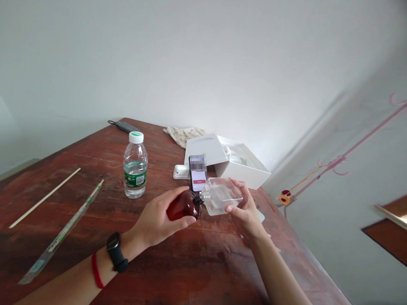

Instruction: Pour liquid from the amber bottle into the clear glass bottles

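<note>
My left hand [166,217] is wrapped around a round, dark amber bottle [186,205] that lies tilted on its side, its black neck pointing right. My right hand [244,207] grips a clear square glass bottle [222,197] by its base end, with its neck pointing left. The two necks meet end to end over the table; whether one sits inside the other I cannot tell. Just behind them a phone [198,175] stands upright with its screen lit.
A water bottle [135,167] with a green label stands left of my hands. Farther left lie a bare chopstick [45,197] and a wrapped pair of chopsticks [62,235]. An open white box [243,174], a white case [180,172], a cloth [184,135] and a grey device [126,126] are behind.
</note>
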Demonstrator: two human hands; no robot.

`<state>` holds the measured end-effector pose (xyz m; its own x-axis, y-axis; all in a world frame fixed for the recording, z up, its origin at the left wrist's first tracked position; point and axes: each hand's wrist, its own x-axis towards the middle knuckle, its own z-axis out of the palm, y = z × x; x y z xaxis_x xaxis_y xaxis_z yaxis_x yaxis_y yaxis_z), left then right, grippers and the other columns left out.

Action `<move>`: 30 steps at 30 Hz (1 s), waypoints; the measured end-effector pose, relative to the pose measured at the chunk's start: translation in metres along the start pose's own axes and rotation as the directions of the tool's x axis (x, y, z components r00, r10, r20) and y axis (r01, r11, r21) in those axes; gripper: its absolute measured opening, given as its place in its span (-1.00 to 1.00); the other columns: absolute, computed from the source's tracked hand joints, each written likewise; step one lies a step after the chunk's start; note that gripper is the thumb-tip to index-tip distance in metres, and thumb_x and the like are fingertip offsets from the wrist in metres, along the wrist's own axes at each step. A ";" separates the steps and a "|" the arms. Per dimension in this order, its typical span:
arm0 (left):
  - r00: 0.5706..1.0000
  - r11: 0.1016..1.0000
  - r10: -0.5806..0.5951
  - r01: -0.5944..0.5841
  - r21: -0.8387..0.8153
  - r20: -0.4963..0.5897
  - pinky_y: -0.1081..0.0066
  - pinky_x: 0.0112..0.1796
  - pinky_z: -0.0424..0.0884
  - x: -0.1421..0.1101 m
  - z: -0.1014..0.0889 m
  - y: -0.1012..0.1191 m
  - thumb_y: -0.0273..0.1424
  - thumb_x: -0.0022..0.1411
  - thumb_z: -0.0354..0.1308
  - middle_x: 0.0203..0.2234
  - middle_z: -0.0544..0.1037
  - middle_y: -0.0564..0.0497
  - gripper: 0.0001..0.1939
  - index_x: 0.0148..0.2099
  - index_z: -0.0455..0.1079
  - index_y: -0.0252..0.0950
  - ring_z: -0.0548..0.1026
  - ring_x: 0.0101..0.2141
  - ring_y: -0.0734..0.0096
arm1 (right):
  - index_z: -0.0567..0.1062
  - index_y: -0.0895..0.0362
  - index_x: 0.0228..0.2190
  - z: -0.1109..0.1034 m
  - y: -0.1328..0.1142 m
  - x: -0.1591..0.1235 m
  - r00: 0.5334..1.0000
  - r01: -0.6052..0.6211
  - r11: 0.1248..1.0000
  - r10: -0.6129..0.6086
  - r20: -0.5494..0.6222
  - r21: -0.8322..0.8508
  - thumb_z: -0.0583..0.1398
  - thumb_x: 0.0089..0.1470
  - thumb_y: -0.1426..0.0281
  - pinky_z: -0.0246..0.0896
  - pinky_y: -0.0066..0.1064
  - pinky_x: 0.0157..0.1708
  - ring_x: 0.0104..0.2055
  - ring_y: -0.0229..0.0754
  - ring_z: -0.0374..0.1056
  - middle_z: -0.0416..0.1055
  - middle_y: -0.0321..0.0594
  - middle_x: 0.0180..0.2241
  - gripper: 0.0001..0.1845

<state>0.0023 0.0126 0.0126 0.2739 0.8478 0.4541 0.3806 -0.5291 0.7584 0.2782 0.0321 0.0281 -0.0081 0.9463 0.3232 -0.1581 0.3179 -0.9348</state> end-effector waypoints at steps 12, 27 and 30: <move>1.000 1.000 0.004 -0.004 0.006 0.007 0.04 0.19 0.51 -0.001 -0.001 0.001 0.04 0.25 0.36 0.21 0.61 -0.13 -0.26 0.36 0.39 -0.15 0.60 0.16 -0.05 | 0.53 -0.09 -0.04 -0.002 0.001 0.000 0.999 0.020 1.000 -0.020 0.029 -0.009 0.62 -0.27 0.30 0.47 -0.08 0.08 0.16 0.14 0.49 0.59 -0.16 0.09 -0.27; 1.000 1.000 0.002 -0.002 0.002 0.018 0.05 0.20 0.49 -0.001 0.000 0.001 0.06 0.25 0.35 0.21 0.61 -0.14 -0.24 0.36 0.38 -0.19 0.59 0.16 -0.06 | 0.55 -0.08 -0.08 -0.001 0.001 0.000 1.000 0.027 0.999 -0.027 0.010 0.034 0.65 -0.33 0.33 0.46 -0.16 0.06 0.15 0.09 0.51 0.62 -0.19 0.07 -0.26; 1.000 1.000 0.005 -0.005 0.004 0.019 0.05 0.19 0.49 0.000 0.000 0.001 0.06 0.25 0.35 0.21 0.60 -0.15 -0.24 0.37 0.38 -0.20 0.59 0.16 -0.06 | 0.55 -0.08 -0.06 -0.003 0.002 0.000 0.999 0.034 0.998 -0.035 0.015 0.045 0.65 -0.33 0.33 0.46 -0.17 0.06 0.14 0.08 0.52 0.62 -0.20 0.07 -0.25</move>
<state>0.0024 0.0115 0.0136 0.2926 0.8445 0.4486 0.3824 -0.5333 0.7545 0.2804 0.0333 0.0254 -0.0175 0.9338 0.3575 -0.2030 0.3468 -0.9157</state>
